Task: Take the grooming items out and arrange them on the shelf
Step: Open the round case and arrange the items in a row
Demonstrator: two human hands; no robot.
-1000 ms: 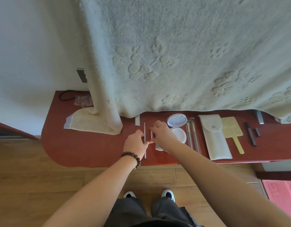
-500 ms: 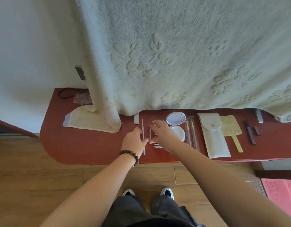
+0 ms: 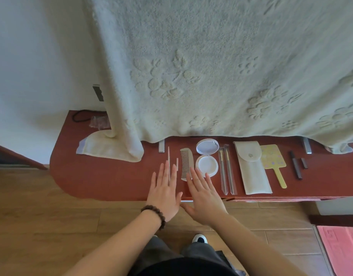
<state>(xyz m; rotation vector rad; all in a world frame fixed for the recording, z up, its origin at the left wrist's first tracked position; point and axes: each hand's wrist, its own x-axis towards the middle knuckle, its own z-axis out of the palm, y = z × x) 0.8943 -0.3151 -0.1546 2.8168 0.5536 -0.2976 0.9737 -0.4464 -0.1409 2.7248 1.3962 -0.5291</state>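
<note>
Laid out in a row along the red shelf (image 3: 104, 176), front edge to back: empty pouch (image 3: 253, 172), hand mirror (image 3: 273, 159), open compact (image 3: 207, 156), comb (image 3: 186, 164), thin sticks (image 3: 169, 162). Seemingly nearly done. Left hand (image 3: 164, 194) and right hand (image 3: 205, 196) flat, fingers straight and spread, gripping nothing.
</note>
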